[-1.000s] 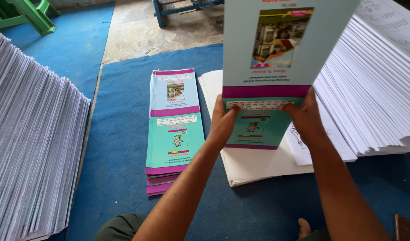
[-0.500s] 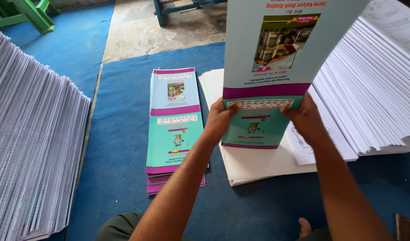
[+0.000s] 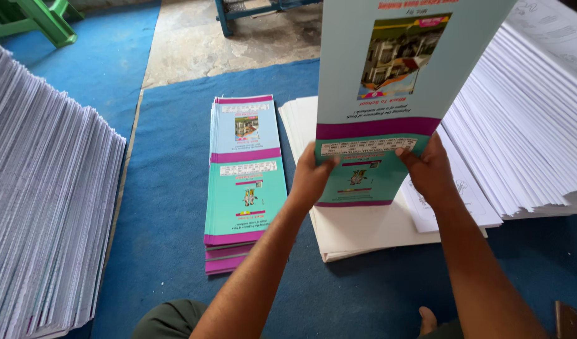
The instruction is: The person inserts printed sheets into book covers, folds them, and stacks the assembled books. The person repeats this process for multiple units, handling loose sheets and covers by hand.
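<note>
Fingers of my left hand (image 3: 313,179) and right hand (image 3: 430,169) are pinching the teal-and-purple cover sheet (image 3: 389,94) upright above the white sheets (image 3: 364,229), long axis vertical, matching covers (image 3: 244,182) lying stacked left.

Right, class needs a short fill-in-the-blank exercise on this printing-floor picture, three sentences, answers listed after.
1. Both hands, left hand and right hand, hold up one tall light-blue and teal printed cover sheet by its ____ edge.
2. The stack of matching teal and magenta covers lies on a ____ carpet.
3. Under the raised sheet lies a pile of plain ____ sheets.

Missing words: bottom; blue; white
</note>
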Motion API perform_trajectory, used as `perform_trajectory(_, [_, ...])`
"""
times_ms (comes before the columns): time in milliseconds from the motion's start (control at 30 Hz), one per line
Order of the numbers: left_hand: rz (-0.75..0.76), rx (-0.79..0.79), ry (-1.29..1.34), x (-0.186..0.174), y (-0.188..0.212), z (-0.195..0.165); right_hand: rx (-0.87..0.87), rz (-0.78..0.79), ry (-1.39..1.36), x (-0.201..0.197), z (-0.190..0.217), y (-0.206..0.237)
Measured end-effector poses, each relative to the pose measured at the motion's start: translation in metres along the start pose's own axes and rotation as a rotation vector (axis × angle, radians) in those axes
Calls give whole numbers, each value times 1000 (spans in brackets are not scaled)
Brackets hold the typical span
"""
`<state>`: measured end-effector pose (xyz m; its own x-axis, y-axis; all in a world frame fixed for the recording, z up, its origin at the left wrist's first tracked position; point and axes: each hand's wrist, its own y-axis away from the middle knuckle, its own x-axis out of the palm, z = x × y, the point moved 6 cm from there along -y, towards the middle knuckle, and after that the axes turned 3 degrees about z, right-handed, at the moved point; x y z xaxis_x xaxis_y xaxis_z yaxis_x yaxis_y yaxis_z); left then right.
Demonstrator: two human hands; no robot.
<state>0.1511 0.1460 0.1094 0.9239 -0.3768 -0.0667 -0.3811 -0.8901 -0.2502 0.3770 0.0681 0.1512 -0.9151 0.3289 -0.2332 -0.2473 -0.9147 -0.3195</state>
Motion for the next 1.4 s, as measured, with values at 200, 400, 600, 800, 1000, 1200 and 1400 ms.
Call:
perform_trajectory(200, [-104,-137,-67,2,19,24,35,-15,103,-7,-16,0])
perform_trajectory(400, [-115,-147,-66,0,13,16,232,90,368,-7,-53,9])
perform_trajectory(600, [-130,-164,-109,-12,11,-9,213,131,113,-6,-46,8])
perform_trajectory(800, [-172,-231,-223,-32,6,-31,396,224,75,5,-29,11])
perform_trajectory(1000, [-144,-468,-3,-58,35,-25,445,383,92,28,-5,31])
perform_trajectory(1200, [-164,-597,-16,-111,72,-59,439,499,0,69,39,50])
perform_trajectory(1400, [-171,-517,93,-164,114,-114,444,588,-134,119,81,70])
